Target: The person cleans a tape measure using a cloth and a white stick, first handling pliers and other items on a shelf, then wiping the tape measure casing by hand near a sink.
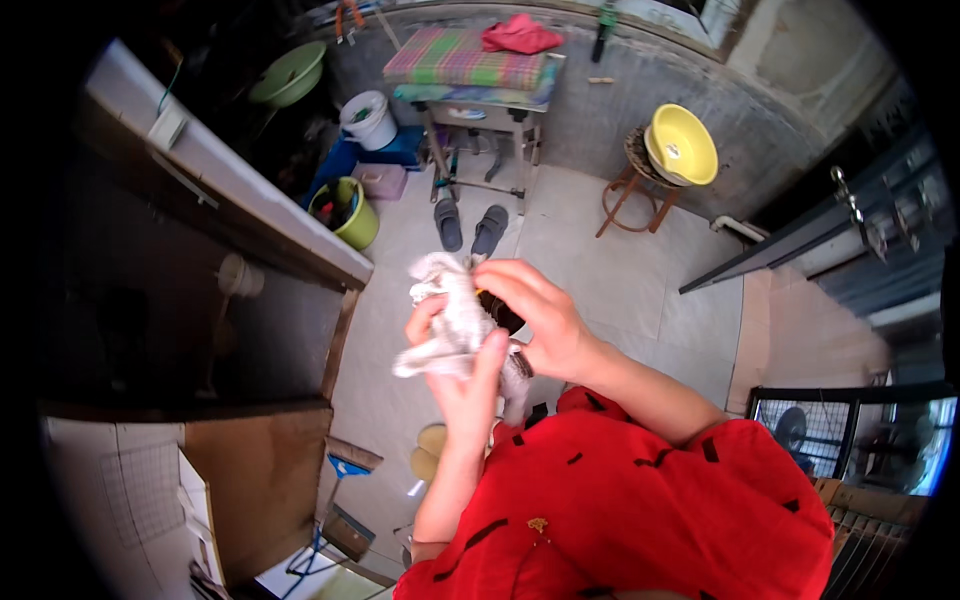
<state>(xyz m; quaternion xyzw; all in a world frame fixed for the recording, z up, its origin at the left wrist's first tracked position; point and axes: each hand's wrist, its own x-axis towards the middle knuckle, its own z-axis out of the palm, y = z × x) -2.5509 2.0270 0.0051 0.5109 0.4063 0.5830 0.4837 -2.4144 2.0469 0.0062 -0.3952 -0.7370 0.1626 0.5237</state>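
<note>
A bundle of white knit fabric (461,319), with finger-like ends that suggest a work glove, is bunched up in front of my chest. My left hand (461,390) grips it from below and the left, thumb lying across its right side. On the other side my right hand (551,322) is curled against the fabric, its fingertips at the upper edge. A dark brown thing (504,313) shows between the fabric and my right palm; its kind is unclear. Motion blur and my fingers hide part of the bundle.
Grey slippers (490,229) lie on the tiled floor before a small table with a folded plaid cloth (465,60). A yellow basin (681,144) rests on a stool (637,184). Buckets (367,124) stand left. A broom (349,465) and dustpan (346,531) are lower left; a door (817,225) stands right.
</note>
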